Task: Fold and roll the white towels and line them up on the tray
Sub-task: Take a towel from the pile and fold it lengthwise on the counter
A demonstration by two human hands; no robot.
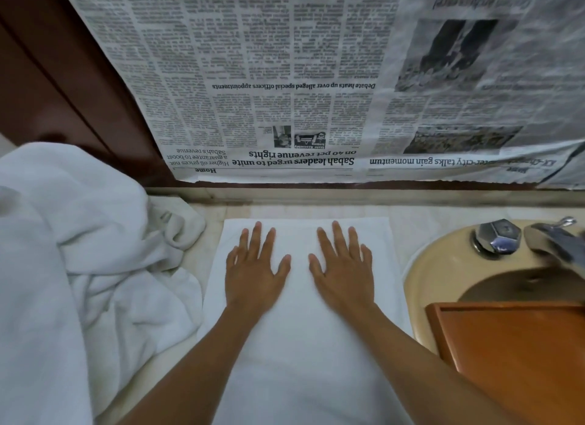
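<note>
A white towel [300, 345] lies flat and folded into a long strip on the counter in front of me, running from the back ledge toward my body. My left hand [253, 266] and my right hand [343, 266] rest palm down on its far half, side by side, fingers spread, holding nothing. A heap of crumpled white towels [72, 250] fills the left side. A brown wooden tray [519, 355] sits at the right over the sink, and I see nothing on it.
A beige sink [433, 266] with a chrome tap handle [497, 236] and spout [557, 241] lies right of the towel. Newspaper [300, 76] covers the wall behind the counter ledge [316, 196]. Dark wood panelling [63, 92] stands at the back left.
</note>
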